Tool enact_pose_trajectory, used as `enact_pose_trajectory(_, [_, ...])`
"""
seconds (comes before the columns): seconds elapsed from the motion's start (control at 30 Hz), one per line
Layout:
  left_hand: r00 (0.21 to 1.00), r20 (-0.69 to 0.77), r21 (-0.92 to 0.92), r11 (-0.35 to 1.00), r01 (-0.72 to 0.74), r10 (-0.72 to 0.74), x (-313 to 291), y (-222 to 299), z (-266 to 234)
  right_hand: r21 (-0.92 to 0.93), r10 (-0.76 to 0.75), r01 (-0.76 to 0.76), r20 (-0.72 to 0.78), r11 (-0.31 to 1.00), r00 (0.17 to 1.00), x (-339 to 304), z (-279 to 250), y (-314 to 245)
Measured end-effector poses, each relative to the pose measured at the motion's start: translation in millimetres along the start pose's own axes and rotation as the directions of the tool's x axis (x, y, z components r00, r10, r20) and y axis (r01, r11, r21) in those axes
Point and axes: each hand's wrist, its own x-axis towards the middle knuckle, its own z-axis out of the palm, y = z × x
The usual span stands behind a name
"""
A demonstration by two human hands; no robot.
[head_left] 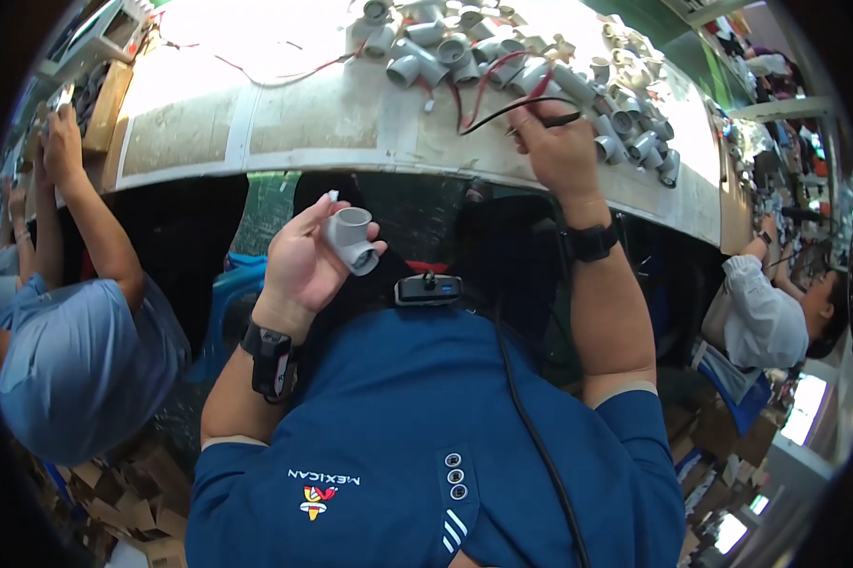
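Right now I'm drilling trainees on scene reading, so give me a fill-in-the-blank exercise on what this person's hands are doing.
1. The left hand holds a grey pipe ____ fitting.
2. The right hand reaches into the pile of fittings on the ____.
3. A black band sits on the right ____.
4. A red wire and a ____ one run by the right hand.

Missing words: tee; workbench; wrist; black

The heap of pipe fittings point(502, 57) is lying on the counter point(322, 118). The right hand point(559, 142) is resting just in front of that heap, touching wires point(512, 104). The left hand point(303, 260) is holding an elbow fitting point(351, 237) well in front of the heap, off the counter.
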Motion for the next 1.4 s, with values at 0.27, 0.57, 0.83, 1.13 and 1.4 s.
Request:
enact_pose_trajectory(0.27, [0.951,0.310,0.154,0.985,-0.073,0.022,3,4,-5,-0.064,0.078,-0.081,-0.054,0.995,0.996,-7,1,-9])
enact_pose_trajectory(0.57, [0.930,0.367,0.142,0.988,-0.057,0.001,29,-6,-4,0.176,0.236,-0.235,0.015,0.956,0.972,-6,18,-36])
enact_pose_trajectory(0.83, [0.937,0.316,0.177,0.961,-0.210,0.147,40,-12,2,0.500,0.315,-0.417,0.278,0.759,0.907,-2,39,-54])
enact_pose_trajectory(1.13, [0.942,0.327,0.074,0.991,-0.108,0.078,36,-13,8,0.661,0.291,-0.584,0.508,0.472,0.810,1,70,-65])
enact_pose_trajectory(1.4, [0.922,0.236,0.296,0.881,-0.370,0.308,44,-26,3,0.684,0.187,-0.371,0.330,0.627,0.925,3,92,-67])
